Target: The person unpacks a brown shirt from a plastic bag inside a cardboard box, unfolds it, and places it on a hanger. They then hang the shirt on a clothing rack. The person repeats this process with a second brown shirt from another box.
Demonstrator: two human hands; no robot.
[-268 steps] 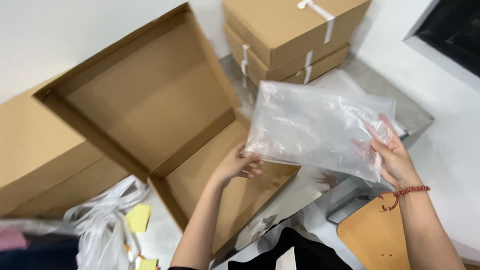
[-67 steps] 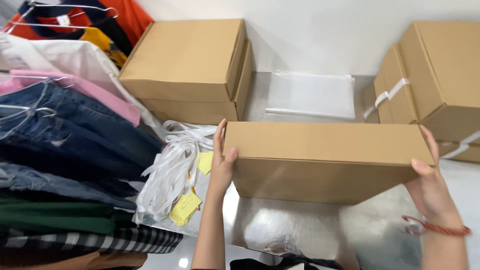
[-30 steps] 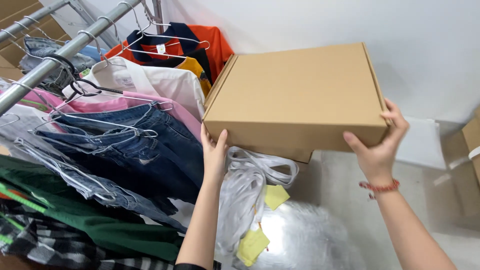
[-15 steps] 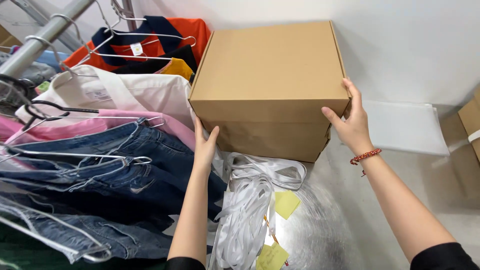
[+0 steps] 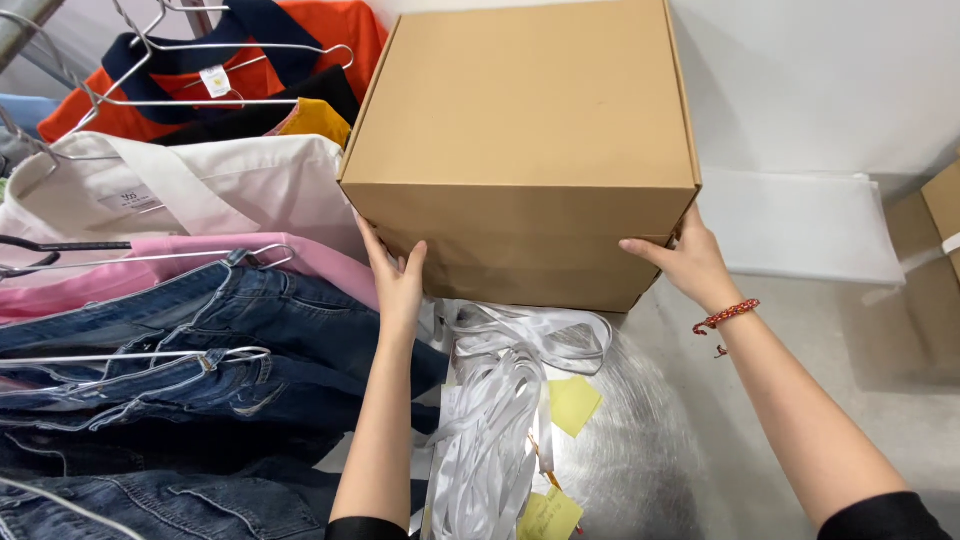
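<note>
Moved: your closed brown cardboard box (image 5: pixel 525 150) now sits on a second box, nearer than before.
Left hand (image 5: pixel 397 283): grasping its lower left corner.
Right hand (image 5: pixel 685 262): grasping its right edge.
Nearby: white strap bundle (image 5: pixel 500 400).

Left side crowded with garments on thin wire hangers (image 5: pixel 215 47): an orange shirt with a navy collar (image 5: pixel 330 40) farthest back, a mustard-yellow top (image 5: pixel 318 118) just beside it, then a white cotton shirt (image 5: pixel 230 190), a pink garment (image 5: pixel 160 275) and dark blue denim jeans (image 5: pixel 250 350) nearest. Bundle of white flat straps (image 5: pixel 500 420) heaped on the brushed metal tabletop (image 5: pixel 650 450), with yellow paper tags (image 5: pixel 573 403) among them. Flat clear plastic bag (image 5: pixel 800 225) lying farther right, against the white wall (image 5: pixel 800 80).
</note>
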